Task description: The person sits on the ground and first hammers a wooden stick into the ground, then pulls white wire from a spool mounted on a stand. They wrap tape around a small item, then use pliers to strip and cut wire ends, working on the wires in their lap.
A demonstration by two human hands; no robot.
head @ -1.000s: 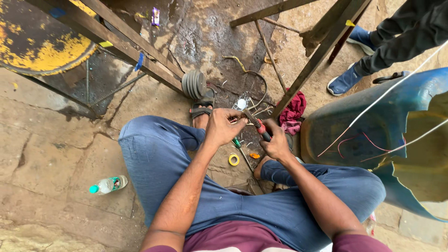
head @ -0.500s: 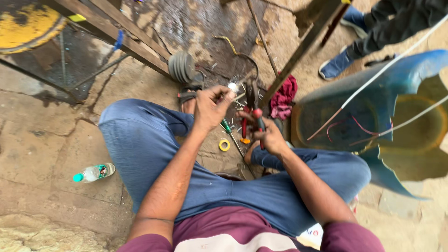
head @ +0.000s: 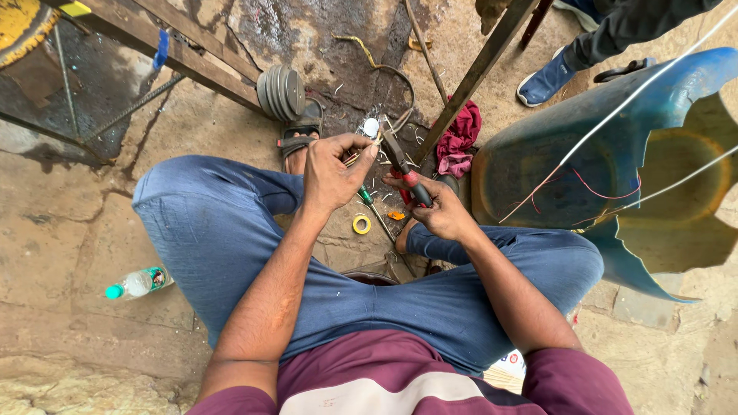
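Note:
I sit on the ground in blue jeans with knees apart. My left hand [head: 332,170] pinches the end of a thin wire [head: 355,159] between thumb and fingers. My right hand [head: 440,207] grips red-handled pliers [head: 406,170], whose jaws point up and left toward the wire. The two hands are close together above the ground between my legs. Under them lie a green-handled screwdriver [head: 377,211], a small yellow tape roll [head: 361,224] and an orange scrap [head: 395,216].
A broken blue plastic drum [head: 584,146] with thin wires across it stands at right. A red cloth [head: 460,138], grey grooved pulley [head: 281,91], slanted metal bars [head: 477,73] and plastic bottle [head: 137,283] lie around. Another person's blue shoe [head: 546,81] is at top right.
The view has drifted, shifting everything slightly. My left hand has drawn back toward me with the wire. The pliers stay in my right hand, now angled up toward the wire.

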